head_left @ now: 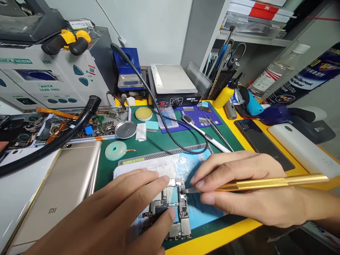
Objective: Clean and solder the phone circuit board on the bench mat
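The right hand [247, 171] pinches a gold-handled knife [265, 183] between thumb and fingers, its blade tip at the upper right part of a circuit board [183, 209]. The left hand [127, 209] lies over the board's left side, its grip spread, thumb and index fingertips apart on the board. The board sits on a pale blue and white pad [204, 209] near the front edge of the worktop [156, 144], whose surface is green with yellow along its borders.

Just beyond the pad lie a coil of braid [116, 150], a tin of yellow paste [143, 114], a brush [202, 132] and tweezers [219, 132]. To the left, a gold phone back [63, 187] rests near a tray of loose parts [106, 120], with a thick black hose [77, 124] across them. To the right lies a dark phone [261, 141].

At the back stand a white hot-air station [61, 76] with yellow-and-black pliers [66, 40] on top, a blue soldering stand [127, 58] and a flat heating plate [174, 79], against a pale wall [159, 28]. A shelf [255, 39] with boxes fills the upper right corner, above bottles and a spray can [302, 83].
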`<state>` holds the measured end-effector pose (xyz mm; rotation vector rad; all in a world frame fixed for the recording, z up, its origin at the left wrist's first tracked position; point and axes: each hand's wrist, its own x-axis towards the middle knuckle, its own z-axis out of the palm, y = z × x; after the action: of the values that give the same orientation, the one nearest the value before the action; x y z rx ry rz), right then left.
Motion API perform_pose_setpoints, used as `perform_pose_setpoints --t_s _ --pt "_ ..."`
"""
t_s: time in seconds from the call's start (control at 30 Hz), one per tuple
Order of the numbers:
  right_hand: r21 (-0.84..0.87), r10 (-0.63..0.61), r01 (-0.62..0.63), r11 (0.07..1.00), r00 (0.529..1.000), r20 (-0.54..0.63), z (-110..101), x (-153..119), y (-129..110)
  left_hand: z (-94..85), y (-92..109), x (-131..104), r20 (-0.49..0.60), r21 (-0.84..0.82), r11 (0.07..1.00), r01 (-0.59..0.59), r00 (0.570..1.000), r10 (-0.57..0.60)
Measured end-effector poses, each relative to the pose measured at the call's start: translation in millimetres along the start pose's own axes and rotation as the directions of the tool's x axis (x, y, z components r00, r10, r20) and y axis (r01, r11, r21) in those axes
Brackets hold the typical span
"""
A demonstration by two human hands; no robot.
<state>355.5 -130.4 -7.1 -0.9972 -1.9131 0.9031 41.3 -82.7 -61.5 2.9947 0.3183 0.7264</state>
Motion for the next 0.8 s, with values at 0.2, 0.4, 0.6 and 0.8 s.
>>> perform_pose_setpoints --t_s 0.2,0.4,0.6,0.8 --pt "-0.072 -0.111 0.107 0.992 0.992 -0.059 8 -8 1 10.2 7 4 -0.102 -0.013 0.999 0.048 0.994 -0.049" --pt "-0.223 -0.201 0.196 0.955 0.98 -0.001 10 -15 -1 15.7 9 7 -0.15 -0.027 0.998 0.059 0.987 -0.063" --pt "-0.303 -0.209 0.2 0.932 0.978 0.003 9 -22 -1 14.5 6 11 -0.122 -0.059 0.997 0.041 0.991 -0.047" --pt "-0.317 -0.147 0.162 0.935 0.987 0.069 6 -26 -5 19.6 11 11 -0.129 0.021 0.996 0.088 0.988 -0.085"
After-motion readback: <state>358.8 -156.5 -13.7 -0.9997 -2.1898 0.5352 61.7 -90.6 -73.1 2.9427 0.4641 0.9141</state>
